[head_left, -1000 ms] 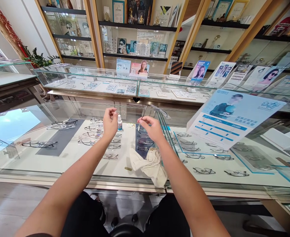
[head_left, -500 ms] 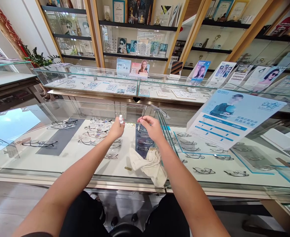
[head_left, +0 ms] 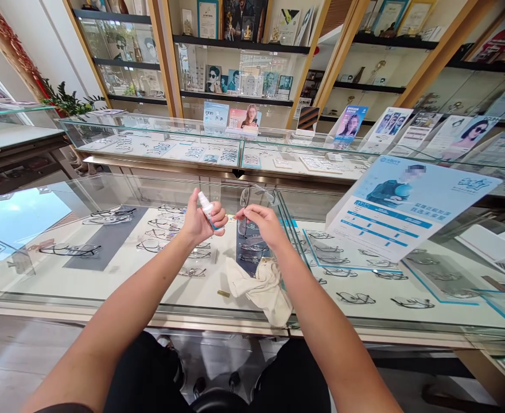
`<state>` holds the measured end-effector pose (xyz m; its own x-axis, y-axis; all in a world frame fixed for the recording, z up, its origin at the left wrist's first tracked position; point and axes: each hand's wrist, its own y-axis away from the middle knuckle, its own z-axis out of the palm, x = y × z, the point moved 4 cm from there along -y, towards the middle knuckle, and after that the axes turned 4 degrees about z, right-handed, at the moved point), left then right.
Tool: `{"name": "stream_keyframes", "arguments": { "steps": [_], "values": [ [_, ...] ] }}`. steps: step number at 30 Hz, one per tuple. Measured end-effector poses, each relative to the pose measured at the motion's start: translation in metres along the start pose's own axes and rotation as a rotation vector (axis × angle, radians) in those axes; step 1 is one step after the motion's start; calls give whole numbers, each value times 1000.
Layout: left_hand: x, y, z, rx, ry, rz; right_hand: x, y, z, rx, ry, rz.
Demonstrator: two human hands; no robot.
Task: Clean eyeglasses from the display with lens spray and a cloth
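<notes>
A small white spray bottle [head_left: 205, 203] is tilted in my left hand [head_left: 199, 221], its nozzle end pointing up and left and my fingers curled round its body. My right hand [head_left: 263, 222] pinches a pair of glasses [head_left: 244, 198] above the glass counter, one lens showing just past the fingertips. The two hands are close but apart. Below my right wrist a crumpled cream cloth [head_left: 261, 289] lies on the counter top. Near the cloth sits a small gold-coloured strip [head_left: 224, 293].
Rows of glasses [head_left: 151, 246] lie inside the glass display counter [head_left: 140, 312]. A blue and white sign [head_left: 411, 206] stands on it at the right. Behind is another display case [head_left: 158, 123] with several placards, then tall shelves [head_left: 239, 45].
My left hand has turned and opened toward me, tipping the spray bottle so more of it shows. The glasses in my right hand have rotated, a lens now facing me.
</notes>
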<state>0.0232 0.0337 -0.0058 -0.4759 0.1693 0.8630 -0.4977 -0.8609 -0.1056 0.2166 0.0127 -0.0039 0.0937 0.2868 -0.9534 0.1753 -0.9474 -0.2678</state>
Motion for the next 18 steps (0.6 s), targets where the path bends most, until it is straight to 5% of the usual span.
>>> {"name": "stream_keyframes", "arguments": {
  "steps": [9, 18],
  "values": [
    [-18, -14, -16, 224, -519, 120, 1, 4, 16, -183, -39, 42],
    [-20, -14, -18, 235, -489, 101, -1, 5, 20, -213, -57, 32]
  ]
}}
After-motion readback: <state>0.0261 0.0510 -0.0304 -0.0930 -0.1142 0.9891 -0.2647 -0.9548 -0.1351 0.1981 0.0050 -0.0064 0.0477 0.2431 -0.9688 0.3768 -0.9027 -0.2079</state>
